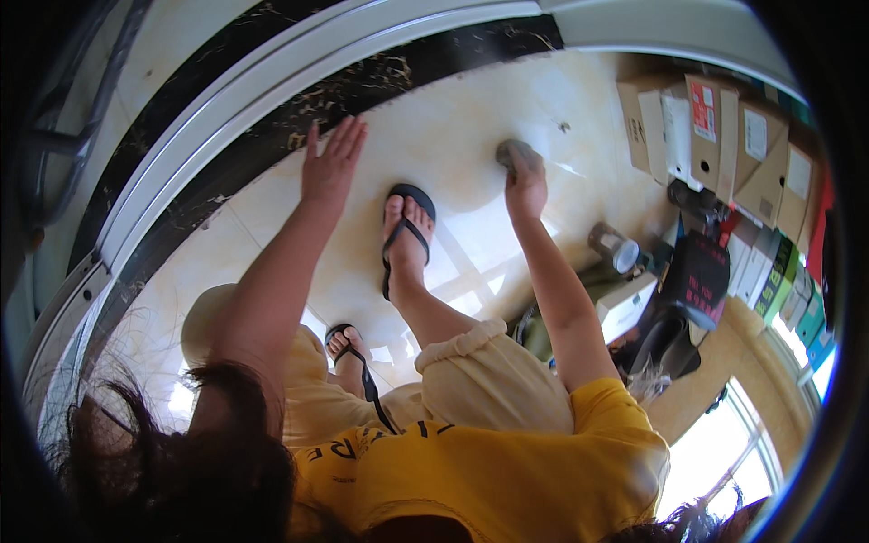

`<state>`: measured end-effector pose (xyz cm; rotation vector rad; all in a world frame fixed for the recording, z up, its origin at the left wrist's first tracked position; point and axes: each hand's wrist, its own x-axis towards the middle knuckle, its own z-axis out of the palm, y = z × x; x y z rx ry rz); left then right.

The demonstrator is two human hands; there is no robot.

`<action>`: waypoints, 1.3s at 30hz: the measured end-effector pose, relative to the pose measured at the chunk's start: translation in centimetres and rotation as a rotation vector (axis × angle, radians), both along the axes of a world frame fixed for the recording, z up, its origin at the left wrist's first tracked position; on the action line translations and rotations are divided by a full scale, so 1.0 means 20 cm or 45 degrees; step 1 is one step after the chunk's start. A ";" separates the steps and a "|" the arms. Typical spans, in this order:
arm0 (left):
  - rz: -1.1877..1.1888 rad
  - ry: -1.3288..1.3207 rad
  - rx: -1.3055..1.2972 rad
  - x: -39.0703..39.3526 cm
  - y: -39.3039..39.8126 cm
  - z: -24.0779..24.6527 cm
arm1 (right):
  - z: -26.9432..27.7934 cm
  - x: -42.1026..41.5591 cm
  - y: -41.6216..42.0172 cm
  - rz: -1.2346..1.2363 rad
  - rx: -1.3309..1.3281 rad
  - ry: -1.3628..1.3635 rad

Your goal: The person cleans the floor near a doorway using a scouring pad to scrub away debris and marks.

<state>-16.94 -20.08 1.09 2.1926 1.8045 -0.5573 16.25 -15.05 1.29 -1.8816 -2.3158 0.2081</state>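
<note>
My left hand (pixel 334 163) is spread with its fingers apart, palm down, near the edge of the black marbled threshold (pixel 370 76); it holds nothing, and whether it touches the floor I cannot tell. At the right, my right hand (pixel 527 183) grips a small grey-brown wad (pixel 504 155), perhaps a scouring pad or a cloth, against the glossy cream tile floor (pixel 468 122). Between the hands is a foot in a black flip-flop (pixel 413 197). A small dark speck of debris (pixel 563 127) lies on the tiles to the right of the wad.
Cardboard shoeboxes (pixel 703 129) stand stacked along the right side. Nearer are a cylindrical container (pixel 613 248), a white box (pixel 628 305) and a black bag (pixel 696 278). A white metal door track (pixel 271 75) curves along the threshold. Metal tubing (pixel 88 136) stands beyond it at the upper left.
</note>
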 end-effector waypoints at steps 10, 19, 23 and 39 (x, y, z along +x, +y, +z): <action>0.026 -0.153 0.290 0.00 -0.03 -0.04 | -0.10 -0.50 0.28 0.393 0.165 -0.027; 0.034 -0.218 0.296 -0.12 -0.10 0.08 | -0.07 -0.97 0.08 0.654 0.143 0.035; 0.256 -0.329 0.435 -0.27 -0.23 0.08 | -0.05 -1.04 0.03 0.910 0.093 0.080; 1.314 -0.318 0.544 -0.53 -0.83 0.09 | -0.12 -1.94 -0.44 1.722 0.049 0.402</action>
